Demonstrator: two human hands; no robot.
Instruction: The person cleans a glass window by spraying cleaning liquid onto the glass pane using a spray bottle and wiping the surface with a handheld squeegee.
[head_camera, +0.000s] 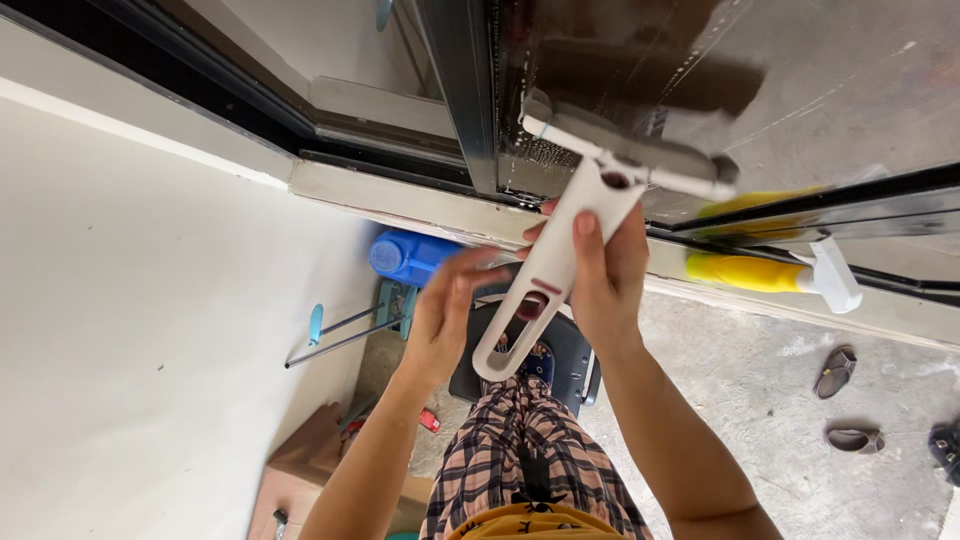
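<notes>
One white squeegee (560, 235) – right hand (605, 275) gripping, left hand (445, 310) beside, one yellow bottle (755, 272)

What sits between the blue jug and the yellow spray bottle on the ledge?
In the head view, the right hand gripping the white squeegee fills the stretch between the blue jug and the yellow spray bottle; the left hand hovers beside the handle.

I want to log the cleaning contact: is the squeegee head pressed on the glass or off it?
On it: the squeegee head lies flat against the wet glass pane, right hand gripping its handle.
</notes>
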